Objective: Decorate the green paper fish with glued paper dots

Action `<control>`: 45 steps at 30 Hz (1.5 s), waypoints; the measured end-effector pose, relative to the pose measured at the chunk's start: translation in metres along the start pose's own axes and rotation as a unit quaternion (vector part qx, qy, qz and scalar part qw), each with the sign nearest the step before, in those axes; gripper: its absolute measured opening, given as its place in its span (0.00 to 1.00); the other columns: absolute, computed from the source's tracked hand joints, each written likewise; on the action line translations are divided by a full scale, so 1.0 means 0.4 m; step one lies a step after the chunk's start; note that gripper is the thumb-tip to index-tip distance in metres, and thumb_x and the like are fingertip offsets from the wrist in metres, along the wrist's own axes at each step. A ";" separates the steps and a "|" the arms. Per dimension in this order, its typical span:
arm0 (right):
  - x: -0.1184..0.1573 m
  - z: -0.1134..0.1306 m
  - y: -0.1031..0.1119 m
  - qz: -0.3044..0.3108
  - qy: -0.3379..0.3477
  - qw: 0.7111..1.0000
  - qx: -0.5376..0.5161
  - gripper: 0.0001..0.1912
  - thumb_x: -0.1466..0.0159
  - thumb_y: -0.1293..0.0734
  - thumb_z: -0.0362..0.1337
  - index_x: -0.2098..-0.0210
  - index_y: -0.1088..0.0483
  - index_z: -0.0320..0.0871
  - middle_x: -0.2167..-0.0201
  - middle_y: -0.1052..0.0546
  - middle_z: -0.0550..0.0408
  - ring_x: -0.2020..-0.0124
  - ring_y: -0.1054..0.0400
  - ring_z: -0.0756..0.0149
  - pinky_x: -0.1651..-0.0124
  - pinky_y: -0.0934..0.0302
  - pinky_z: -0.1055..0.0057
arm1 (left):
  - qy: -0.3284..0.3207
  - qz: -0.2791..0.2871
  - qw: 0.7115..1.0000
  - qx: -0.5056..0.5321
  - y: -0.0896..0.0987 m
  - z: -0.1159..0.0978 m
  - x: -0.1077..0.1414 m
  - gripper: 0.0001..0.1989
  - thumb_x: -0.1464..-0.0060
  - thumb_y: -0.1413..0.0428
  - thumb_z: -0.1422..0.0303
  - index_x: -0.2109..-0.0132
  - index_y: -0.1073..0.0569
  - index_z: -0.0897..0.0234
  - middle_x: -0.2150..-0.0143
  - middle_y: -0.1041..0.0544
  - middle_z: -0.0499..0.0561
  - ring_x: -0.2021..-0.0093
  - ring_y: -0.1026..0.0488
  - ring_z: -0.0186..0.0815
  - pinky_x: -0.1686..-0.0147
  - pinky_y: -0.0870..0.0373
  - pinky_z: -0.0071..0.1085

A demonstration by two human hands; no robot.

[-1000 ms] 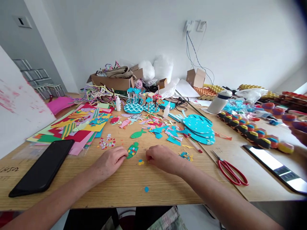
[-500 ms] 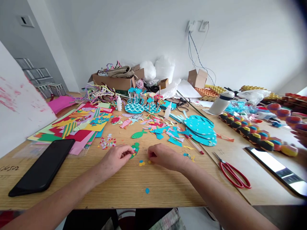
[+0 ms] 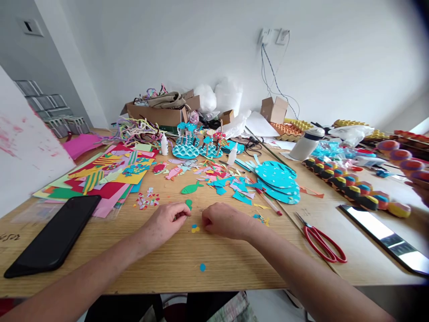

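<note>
On the bench (image 3: 161,273), loose paper dots (image 3: 197,229) and one undotted fish (image 3: 190,188) remain. My curled left hand (image 3: 170,220) obscures progress on another fish (image 3: 189,204); right hand (image 3: 224,220) curled, grips unclear.

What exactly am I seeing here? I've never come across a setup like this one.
There is no machine: these are a person's bare hands, seen by one camera worn on their head, looking forward and down. The left hand partly covers a green cut-out. The right hand, fingers curled, is beside small blue and yellow dots. Whether either grip holds anything is hidden. On the wooden table also lie a green paper fish, coloured sheets, turquoise discs and red-handled scissors.
</note>
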State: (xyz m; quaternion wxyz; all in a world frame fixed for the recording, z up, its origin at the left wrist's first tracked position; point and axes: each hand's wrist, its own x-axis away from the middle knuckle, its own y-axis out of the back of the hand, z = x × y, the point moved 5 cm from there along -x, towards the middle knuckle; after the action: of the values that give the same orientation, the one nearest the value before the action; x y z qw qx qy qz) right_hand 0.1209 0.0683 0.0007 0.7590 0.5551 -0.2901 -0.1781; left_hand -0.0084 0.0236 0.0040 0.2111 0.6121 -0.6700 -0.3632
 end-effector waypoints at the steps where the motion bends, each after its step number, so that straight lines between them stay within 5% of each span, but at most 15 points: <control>1: 0.003 0.001 0.004 -0.007 0.006 1.000 -0.025 0.09 0.50 0.39 0.31 0.72 0.27 0.41 0.73 0.24 0.52 0.74 0.35 0.67 0.74 0.50 0.75 | 0.014 0.009 1.000 0.019 -0.006 0.000 0.000 0.09 0.53 0.52 0.75 0.68 0.27 0.63 0.70 0.24 0.48 0.69 0.29 0.33 0.69 0.36 0.27; 8: 0.027 0.009 0.045 -0.169 0.022 0.948 -0.267 0.05 0.45 0.40 0.30 0.73 0.32 0.41 0.80 0.31 0.61 0.79 0.41 0.76 0.77 0.50 0.80 | 0.104 0.076 0.963 0.238 -0.058 -0.004 -0.005 0.08 0.52 0.50 0.66 0.66 0.31 0.66 0.78 0.33 0.43 0.78 0.37 0.29 0.80 0.42 0.23; 15: 0.018 0.025 0.045 -0.243 0.030 0.929 -0.276 0.05 0.48 0.37 0.26 0.75 0.33 0.41 0.80 0.31 0.62 0.78 0.40 0.76 0.76 0.50 0.80 | 0.118 0.030 0.939 0.323 -0.050 -0.003 -0.011 0.10 0.55 0.47 0.62 0.72 0.34 0.66 0.79 0.37 0.42 0.79 0.41 0.27 0.81 0.45 0.24; 24: 0.010 0.042 0.033 -0.256 0.025 0.930 -0.262 0.08 0.49 0.38 0.23 0.72 0.34 0.42 0.79 0.30 0.61 0.78 0.39 0.75 0.76 0.48 0.80 | 0.114 0.009 0.929 0.351 -0.048 0.003 -0.010 0.12 0.54 0.47 0.60 0.73 0.33 0.66 0.78 0.37 0.43 0.79 0.43 0.27 0.80 0.47 0.25; 33: -0.013 0.019 0.002 -0.197 -0.038 0.911 -0.360 0.03 0.50 0.35 0.28 0.75 0.33 0.41 0.81 0.31 0.62 0.80 0.39 0.76 0.79 0.49 0.80 | 0.087 -0.001 0.964 0.253 -0.034 0.009 -0.017 0.08 0.54 0.51 0.64 0.75 0.35 0.64 0.80 0.39 0.42 0.80 0.42 0.28 0.81 0.45 0.25; 40: -0.023 0.021 -0.017 -0.074 -0.085 0.799 -0.590 0.02 0.49 0.37 0.31 0.77 0.35 0.39 0.82 0.30 0.62 0.83 0.38 0.79 0.80 0.46 0.81 | 0.047 -0.048 0.981 0.184 -0.010 0.019 -0.022 0.07 0.54 0.52 0.67 0.73 0.33 0.63 0.77 0.33 0.44 0.74 0.37 0.32 0.73 0.41 0.27; 45: -0.029 0.020 -0.022 -0.092 -0.071 0.783 -0.611 0.05 0.50 0.35 0.34 0.77 0.36 0.40 0.83 0.31 0.63 0.83 0.38 0.77 0.81 0.46 0.80 | 0.040 -0.051 0.986 0.156 -0.016 0.022 -0.023 0.06 0.53 0.53 0.68 0.73 0.32 0.63 0.76 0.32 0.45 0.72 0.35 0.33 0.71 0.40 0.28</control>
State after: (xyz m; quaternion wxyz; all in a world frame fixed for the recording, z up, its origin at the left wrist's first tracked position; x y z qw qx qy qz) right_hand 0.1074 0.0665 -0.0088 0.8965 -0.0149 -0.1211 -0.4259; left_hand -0.0091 0.0347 -0.0050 0.1206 0.6849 -0.6773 -0.2401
